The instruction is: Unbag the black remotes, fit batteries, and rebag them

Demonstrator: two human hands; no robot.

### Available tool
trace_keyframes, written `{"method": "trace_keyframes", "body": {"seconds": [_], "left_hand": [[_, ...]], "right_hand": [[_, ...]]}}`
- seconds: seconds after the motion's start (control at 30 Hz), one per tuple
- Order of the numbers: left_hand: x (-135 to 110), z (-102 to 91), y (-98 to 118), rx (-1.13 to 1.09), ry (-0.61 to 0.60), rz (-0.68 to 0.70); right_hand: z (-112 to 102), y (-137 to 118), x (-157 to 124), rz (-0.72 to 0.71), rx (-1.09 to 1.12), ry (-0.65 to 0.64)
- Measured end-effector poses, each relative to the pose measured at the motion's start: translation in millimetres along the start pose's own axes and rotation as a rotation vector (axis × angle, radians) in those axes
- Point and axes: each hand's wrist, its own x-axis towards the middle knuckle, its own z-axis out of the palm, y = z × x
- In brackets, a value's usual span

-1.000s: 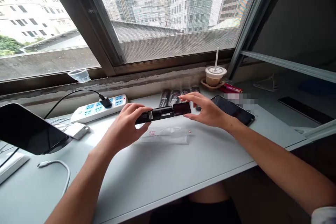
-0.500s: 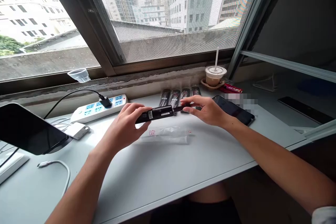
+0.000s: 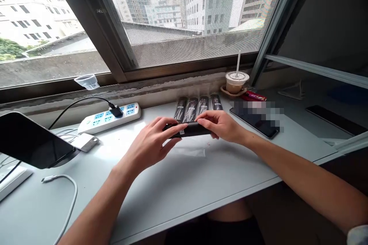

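Observation:
Both hands hold one slim black stick-shaped device (image 3: 188, 129) with a small white label, level above the grey desk (image 3: 184, 191). My left hand (image 3: 152, 143) grips its left end with curled fingers. My right hand (image 3: 220, 125) pinches its right end, fingers pressed over the top. Just beneath the device lies an empty clear plastic sleeve (image 3: 188, 151) flat on the desk. Behind my hands, several black sticks in clear wrappers (image 3: 197, 105) lie side by side near the window sill.
A white power strip (image 3: 109, 117) with a black plug sits left, a dark tablet (image 3: 28, 141) on a stand and a white cable (image 3: 64, 183) further left. A phone (image 3: 255, 121) lies right; an iced drink cup (image 3: 236, 81) stands on the sill.
The separate black piece in my right hand has been brought onto the device's right end, so the device now looks shorter and whole. Both hands have dropped slightly toward the desk.

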Motion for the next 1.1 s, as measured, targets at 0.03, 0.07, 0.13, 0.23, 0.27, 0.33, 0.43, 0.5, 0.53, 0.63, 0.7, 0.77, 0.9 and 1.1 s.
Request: {"method": "trace_keyframes", "body": {"seconds": [0.03, 0.07, 0.13, 0.23, 0.27, 0.33, 0.43, 0.5, 0.53, 0.63, 0.7, 0.77, 0.9, 1.1], "left_hand": [[0.7, 1.6, 1.3, -0.009, 0.0, 0.011], [1.5, 3.2, 2.7, -0.019, 0.006, 0.024], [3.5, 5.7, 5.8, -0.033, 0.031, 0.049], [6.6, 7.7, 10.2, -0.042, 0.062, 0.078], [7.6, 8.1, 11.2, -0.044, 0.066, 0.084], [9.2, 8.5, 12.4, -0.047, 0.066, 0.09], [12.0, 8.1, 13.9, -0.03, 0.066, 0.069], [14.2, 5.7, 16.3, -0.005, 0.111, 0.043], [15.1, 3.7, 18.0, 0.007, 0.155, 0.036], [15.3, -3.4, 22.8, 0.005, 0.211, 0.063], [12.4, -5.4, 23.7, -0.026, 0.075, 0.062], [7.7, -3.6, 21.8, -0.059, -0.141, 0.021], [-2.2, 1.8, 12.6, -0.097, -0.389, -0.099], [-8.5, -4.4, 0.7, -0.153, -0.331, -0.224]], "right_hand": [[1.7, 0.4, -0.4, -0.025, -0.027, 0.017], [3.6, 0.9, -0.8, -0.064, -0.057, 0.033], [8.1, 1.9, -2.1, -0.159, -0.123, 0.059], [14.1, 2.5, -5.5, -0.259, -0.201, 0.114], [15.2, 2.3, -6.6, -0.273, -0.207, 0.137], [15.4, 1.5, -7.9, -0.25, -0.18, 0.146], [11.0, -0.7, -5.6, -0.12, -0.057, 0.028], [6.0, -2.1, -1.6, -0.032, 0.07, -0.046], [3.1, -2.7, 0.7, 0.007, 0.151, -0.045], [-6.3, -3.7, 6.8, 0.106, 0.389, 0.069], [-13.4, -3.8, 9.7, 0.126, 0.484, 0.173], [-20.3, -2.9, 12.0, 0.109, 0.504, 0.236], [-28.5, 2.5, 13.5, 0.076, 0.384, 0.206], [-25.2, 4.7, 7.1, 0.128, 0.234, 0.086]]}}
